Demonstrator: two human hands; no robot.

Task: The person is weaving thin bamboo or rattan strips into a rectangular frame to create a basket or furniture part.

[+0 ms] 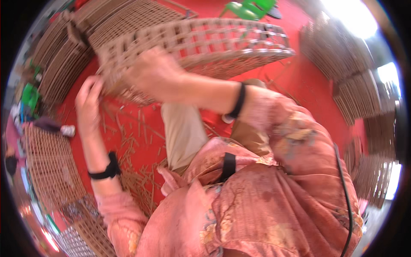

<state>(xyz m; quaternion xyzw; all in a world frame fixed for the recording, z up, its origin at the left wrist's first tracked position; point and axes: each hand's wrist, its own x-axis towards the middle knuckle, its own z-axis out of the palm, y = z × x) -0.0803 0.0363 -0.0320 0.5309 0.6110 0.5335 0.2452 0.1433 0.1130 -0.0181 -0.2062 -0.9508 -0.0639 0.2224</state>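
One basket [239, 60] lies crosswise in front of the legs [184, 135], probably so that its left end is easy to reach. The right hand [156, 73], blurred, is curled at this end; I cannot tell if it pinches anything. The left hand [89, 103], fingers loosely bent, is beside the corner, maybe for steadying; contact is unclear.

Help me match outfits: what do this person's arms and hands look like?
The gloveless left hand and right hand are blurred. The pink floral-patterned fabric left sleeve and matching right sleeve stop short of the hands. A black strap-like left band and similar right band sit just past them. A thin black cable runs down the right side.
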